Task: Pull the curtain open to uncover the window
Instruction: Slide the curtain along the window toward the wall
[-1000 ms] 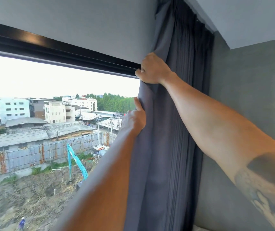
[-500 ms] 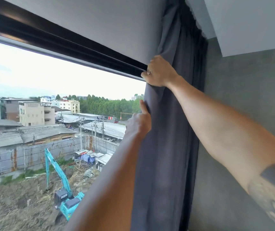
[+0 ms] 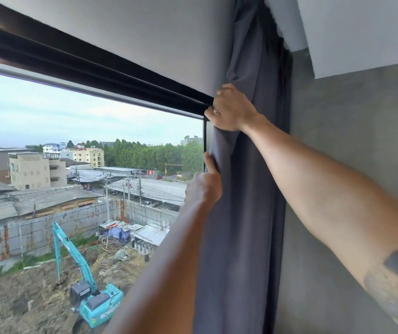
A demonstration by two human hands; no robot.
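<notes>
The window fills the left and middle of the view, its glass uncovered almost to the right-hand frame, with a dark top frame running along above it. Outside, far below, lie rooftops, a line of trees and a teal excavator on bare earth. To the right stands a grey wall, and between it and the glass hangs the curtain, a dark grey cloth bunched into a narrow column of folds from ceiling downward. Its right edge lies close against the wall, so there is little room left on that side; its left edge just overlaps the window's upright frame, a thin strip of which shows beside it. The right hand is up high at the corner of the top frame, fist closed on a gather of the curtain. The left hand is lower, gripping the curtain's left edge, thumb pointing up along the cloth.
</notes>
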